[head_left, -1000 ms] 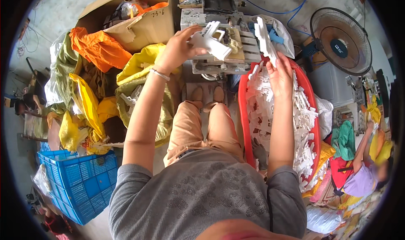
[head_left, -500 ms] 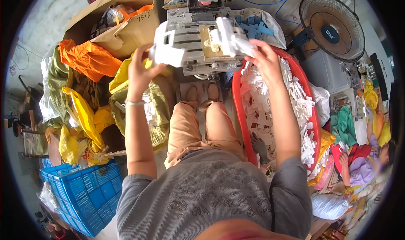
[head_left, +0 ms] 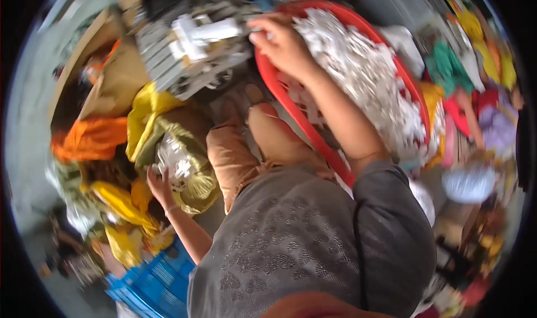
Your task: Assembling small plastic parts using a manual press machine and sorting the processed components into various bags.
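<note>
My right hand is raised at the rim of a red basket heaped with white plastic parts. Its fingers are closed on a long white plastic part that lies across a grey slatted rack. My left hand is down at my left side, on a pile of white plastic pieces inside an open yellow-green sack. The picture is blurred, so I cannot make out whether its fingers grip any piece. My knees in tan trousers sit between the sack and the basket.
Orange cloth and yellow sacks pile up on my left, with a blue crate near my left elbow. A cardboard box stands behind the sacks. Coloured clothes lie to the right of the basket.
My left hand has left the white part at the rack and dropped to the sack at my left. My right hand stays up holding the white part. The view has tilted and blurred.
</note>
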Demonstrator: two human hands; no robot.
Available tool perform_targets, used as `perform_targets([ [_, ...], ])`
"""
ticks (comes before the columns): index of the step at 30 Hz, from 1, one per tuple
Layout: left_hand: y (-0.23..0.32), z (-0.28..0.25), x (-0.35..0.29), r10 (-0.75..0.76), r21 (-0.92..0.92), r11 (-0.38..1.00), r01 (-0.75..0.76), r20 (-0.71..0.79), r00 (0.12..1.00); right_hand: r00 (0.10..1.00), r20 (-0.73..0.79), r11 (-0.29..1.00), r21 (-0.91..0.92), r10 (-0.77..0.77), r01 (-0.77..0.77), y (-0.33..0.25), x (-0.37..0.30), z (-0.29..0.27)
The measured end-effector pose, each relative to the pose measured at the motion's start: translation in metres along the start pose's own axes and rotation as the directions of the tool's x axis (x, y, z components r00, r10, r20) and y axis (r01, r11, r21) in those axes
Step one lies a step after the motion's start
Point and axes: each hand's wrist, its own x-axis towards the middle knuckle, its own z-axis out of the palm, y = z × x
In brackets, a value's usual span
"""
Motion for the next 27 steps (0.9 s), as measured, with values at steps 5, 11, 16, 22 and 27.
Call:
perform_targets([
  [5,0.023,0.004,-0.015,-0.153,0.297,0.948,0.117,0.1,0.983,0.934,0.149,0.943,-0.126,0.324,-0.307,0.081,-0.149,-0.03],
  [11,0.012,0.02,-0.01,-0.127,0.142,0.985,0.093,0.25,0.96,0.795,-0.307,0.468,-0.677,0.522,-0.569,0.162,-0.236,-0.146],
  [16,0.054,0.061,-0.007,-0.019,0.125,0.992,-0.031,0.386,0.922,0.862,-0.191,0.357,-0.852,0.47,-0.384,0.2,-0.258,-0.172],
  [22,0.088,0.071,-0.017,0.067,0.136,0.979,-0.15,0.484,0.873,0.831,0.011,0.668,-0.6,0.557,-0.44,0.188,-0.25,-0.19],
  [27,0.063,0.057,-0.016,-0.012,0.059,0.998,-0.018,0.469,0.883,0.468,0.081,0.461,0.095,0.88,-0.883,0.184,-0.247,-0.234],
])
